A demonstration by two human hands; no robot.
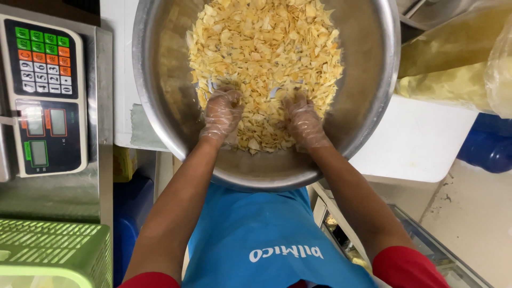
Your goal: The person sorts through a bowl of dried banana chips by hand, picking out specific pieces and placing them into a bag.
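A cluttered food-prep corner seen from above: a white worktop (pixel 421 141) carries a large steel mixing bowl (pixel 160 106), its near rim hanging over the edge toward the person's blue apron (pixel 256 234). Inside lies a heap of pale yellow chips (pixel 266 48) — thin, dry, curled flakes, probably light and brittle, quick to snap under any squeeze. Both hands wear clear plastic gloves. The left hand (pixel 221 114) and the right hand (pixel 304 122) sit a little apart at the near edge of the heap, fingers spread and dug in among the flakes, clamped on nothing. Scooping from beneath with loose, cupped fingers looks the gentlest hold; the film gloves and the smooth bowl wall seem slippery.

To the left stands an electronic scale (pixel 45 96) with coloured keys on a steel surface, and a green plastic basket (pixel 53 250) sits nearer. Far right, clear bags of more chips (pixel 453 64) crowd the bowl's rim — the tightest spot. A blue container (pixel 488 144) lies beyond them.
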